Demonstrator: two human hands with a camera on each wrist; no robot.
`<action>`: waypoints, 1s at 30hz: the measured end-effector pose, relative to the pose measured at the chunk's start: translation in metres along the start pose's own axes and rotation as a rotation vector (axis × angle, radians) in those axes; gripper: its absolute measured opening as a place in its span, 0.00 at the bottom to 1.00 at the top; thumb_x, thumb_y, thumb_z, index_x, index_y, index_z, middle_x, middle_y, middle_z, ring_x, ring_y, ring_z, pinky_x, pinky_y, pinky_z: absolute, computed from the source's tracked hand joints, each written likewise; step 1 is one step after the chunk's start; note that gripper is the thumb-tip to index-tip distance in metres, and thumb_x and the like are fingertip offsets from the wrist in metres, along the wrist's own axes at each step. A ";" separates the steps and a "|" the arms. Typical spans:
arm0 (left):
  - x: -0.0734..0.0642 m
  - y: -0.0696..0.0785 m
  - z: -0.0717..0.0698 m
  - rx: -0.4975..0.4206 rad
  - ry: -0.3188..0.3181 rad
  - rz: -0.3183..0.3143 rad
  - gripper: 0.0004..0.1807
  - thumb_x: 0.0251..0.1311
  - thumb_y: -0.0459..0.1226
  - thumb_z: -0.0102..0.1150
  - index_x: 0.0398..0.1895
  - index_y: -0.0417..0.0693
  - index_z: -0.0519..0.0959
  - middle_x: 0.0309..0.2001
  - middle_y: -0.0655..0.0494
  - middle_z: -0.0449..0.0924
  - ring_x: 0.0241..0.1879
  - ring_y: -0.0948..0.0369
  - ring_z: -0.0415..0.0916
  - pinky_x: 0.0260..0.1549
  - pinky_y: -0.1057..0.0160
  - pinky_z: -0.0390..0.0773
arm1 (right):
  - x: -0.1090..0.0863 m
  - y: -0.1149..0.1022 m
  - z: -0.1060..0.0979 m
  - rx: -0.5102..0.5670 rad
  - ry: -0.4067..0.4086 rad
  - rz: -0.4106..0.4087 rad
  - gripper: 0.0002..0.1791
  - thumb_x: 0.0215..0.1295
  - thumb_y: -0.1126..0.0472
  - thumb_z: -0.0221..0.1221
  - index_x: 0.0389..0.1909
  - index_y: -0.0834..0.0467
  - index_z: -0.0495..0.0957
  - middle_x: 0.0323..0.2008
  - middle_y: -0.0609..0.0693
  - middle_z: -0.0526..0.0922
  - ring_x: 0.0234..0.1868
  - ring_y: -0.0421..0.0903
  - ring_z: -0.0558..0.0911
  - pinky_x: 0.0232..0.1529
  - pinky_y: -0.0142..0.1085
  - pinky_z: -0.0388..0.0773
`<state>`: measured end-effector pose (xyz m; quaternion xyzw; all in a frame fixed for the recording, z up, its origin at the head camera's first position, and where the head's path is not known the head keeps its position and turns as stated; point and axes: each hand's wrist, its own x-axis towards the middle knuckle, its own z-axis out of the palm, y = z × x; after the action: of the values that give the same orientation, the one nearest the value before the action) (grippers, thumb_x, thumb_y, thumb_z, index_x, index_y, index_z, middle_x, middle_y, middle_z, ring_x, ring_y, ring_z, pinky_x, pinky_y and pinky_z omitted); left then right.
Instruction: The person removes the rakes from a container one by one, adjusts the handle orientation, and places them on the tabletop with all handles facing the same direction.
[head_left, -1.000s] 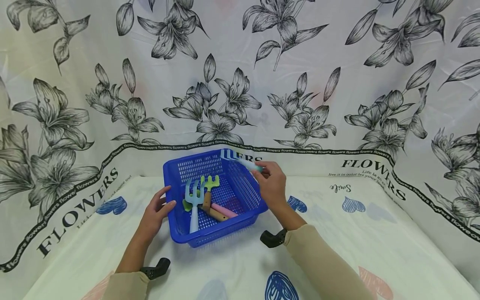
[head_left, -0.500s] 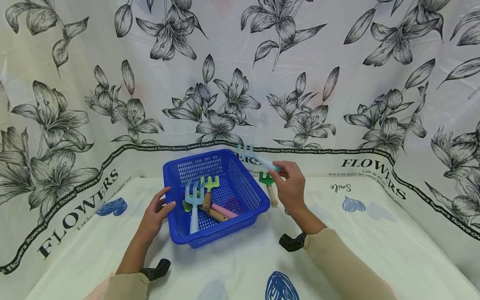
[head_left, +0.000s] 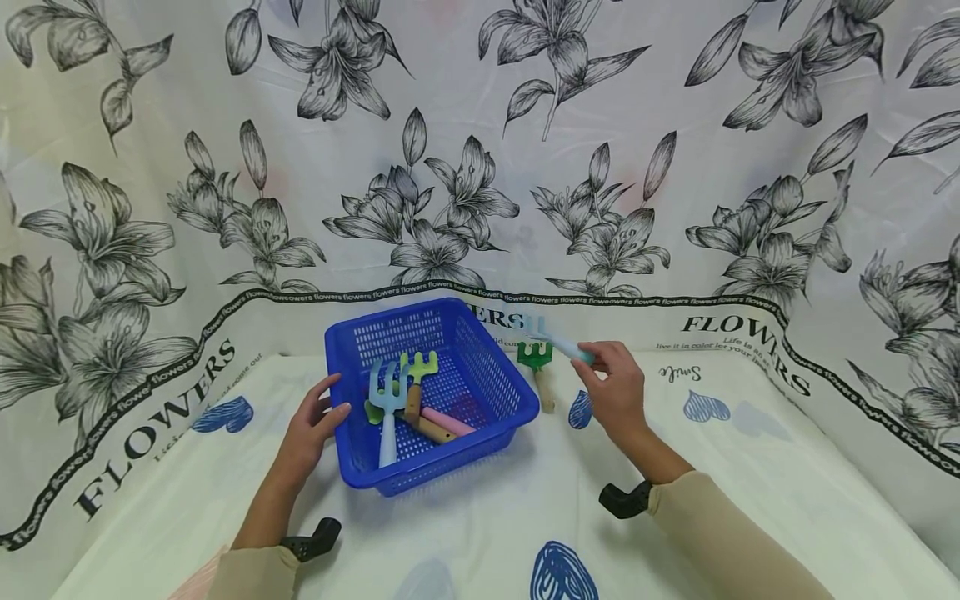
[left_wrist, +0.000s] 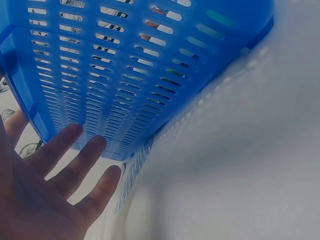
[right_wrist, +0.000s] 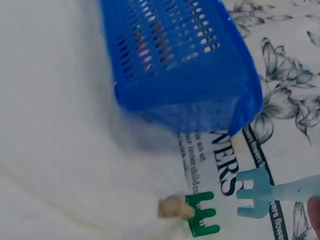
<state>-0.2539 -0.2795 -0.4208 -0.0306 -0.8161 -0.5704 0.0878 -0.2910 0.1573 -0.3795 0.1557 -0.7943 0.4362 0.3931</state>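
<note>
A blue plastic basket [head_left: 525,410] stands on the cloth. Inside lie a light blue garden fork [head_left: 387,417], a yellow-green hand rake [head_left: 423,365] with a brown handle, and a pink handle [head_left: 447,421]. My left hand [head_left: 309,425] rests against the basket's left rim; its fingers [left_wrist: 82,160] are fairly straight and spread beside the slotted wall. Right of the basket, my right hand [head_left: 615,387] pinches the handle end of another light blue garden fork [right_wrist: 255,192], held in the air with its tines pointing left. Below those tines lies a green hand rake [head_left: 536,357] with a wooden handle.
A white cloth with printed hearts [head_left: 564,575] covers the table. Behind it hangs a flower-printed curtain [head_left: 465,208], close to the basket's back rim. Other tools in the basket partly cover one another.
My right hand has carried the light blue garden fork rightward from above the basket's right rim and slightly lower. The green hand rake on the cloth has come into view. My left hand stays put.
</note>
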 end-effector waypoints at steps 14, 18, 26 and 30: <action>0.000 0.001 0.000 0.010 0.001 -0.002 0.40 0.68 0.55 0.50 0.78 0.58 0.48 0.72 0.35 0.54 0.67 0.36 0.58 0.58 0.37 0.64 | -0.018 0.028 -0.026 -0.113 -0.010 0.019 0.14 0.57 0.67 0.68 0.46 0.62 0.82 0.41 0.53 0.79 0.36 0.48 0.83 0.41 0.13 0.69; 0.000 0.000 0.000 0.010 0.003 -0.004 0.40 0.68 0.55 0.50 0.78 0.60 0.48 0.72 0.35 0.52 0.68 0.36 0.57 0.59 0.37 0.64 | -0.020 0.033 -0.030 -0.126 -0.007 0.018 0.14 0.57 0.68 0.69 0.45 0.61 0.82 0.40 0.52 0.79 0.36 0.48 0.83 0.41 0.13 0.70; -0.001 -0.002 0.001 0.008 0.005 -0.009 0.40 0.68 0.55 0.50 0.78 0.60 0.47 0.73 0.36 0.52 0.68 0.36 0.57 0.59 0.37 0.64 | -0.026 0.044 -0.033 -0.237 -0.065 -0.034 0.14 0.56 0.67 0.69 0.44 0.62 0.82 0.38 0.52 0.77 0.34 0.45 0.82 0.34 0.38 0.81; 0.000 -0.002 0.001 0.015 0.007 -0.010 0.41 0.67 0.56 0.50 0.78 0.61 0.46 0.73 0.37 0.51 0.68 0.37 0.57 0.59 0.37 0.64 | -0.029 0.050 -0.034 -0.281 -0.091 -0.066 0.14 0.56 0.67 0.70 0.44 0.61 0.82 0.37 0.52 0.76 0.34 0.45 0.80 0.31 0.42 0.81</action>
<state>-0.2543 -0.2791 -0.4230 -0.0236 -0.8200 -0.5650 0.0880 -0.2854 0.2106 -0.4203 0.1447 -0.8589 0.3001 0.3889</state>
